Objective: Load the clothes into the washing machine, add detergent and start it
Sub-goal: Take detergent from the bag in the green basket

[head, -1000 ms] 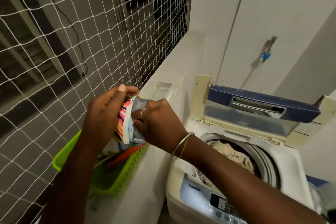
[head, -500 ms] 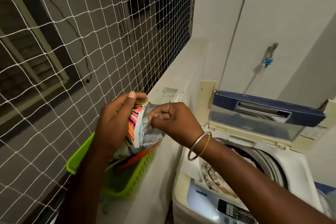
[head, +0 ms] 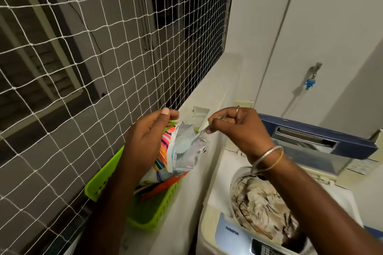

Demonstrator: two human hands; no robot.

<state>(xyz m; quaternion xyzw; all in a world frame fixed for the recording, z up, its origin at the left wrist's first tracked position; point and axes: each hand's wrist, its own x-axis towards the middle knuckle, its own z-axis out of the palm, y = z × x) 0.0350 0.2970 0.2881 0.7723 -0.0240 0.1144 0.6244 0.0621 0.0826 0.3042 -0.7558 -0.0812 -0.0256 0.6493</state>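
L hand [head: 145, 141] fingers grip detergent packet [head: 182, 159] above green basket [head: 103, 182] | R hand [head: 238, 128] fingers pinch spoon [head: 199, 134] — now drawn up, looks powder-loaded, vs buried 1 s ago | clothes [head: 259, 203] in washer [head: 209, 213] at 4 o'clock — dosing next.

A white net [head: 116, 51] of string squares hangs over the big opening on the left. Behind the net is a grey wall with a slatted window [head: 41, 80], and a thin black wire [head: 93, 39] runs down it. Below the net is a long pale ledge [head: 211, 89]. A bright green basket [head: 103, 180] with little holes stands on the ledge, right up against the net. Something orange [head: 165, 186] lies inside it. Farther along the ledge sits a small white tray [head: 199, 116]. On the white wall [head: 331, 27] at the right there is a tap [head: 310, 80] with a blue part.
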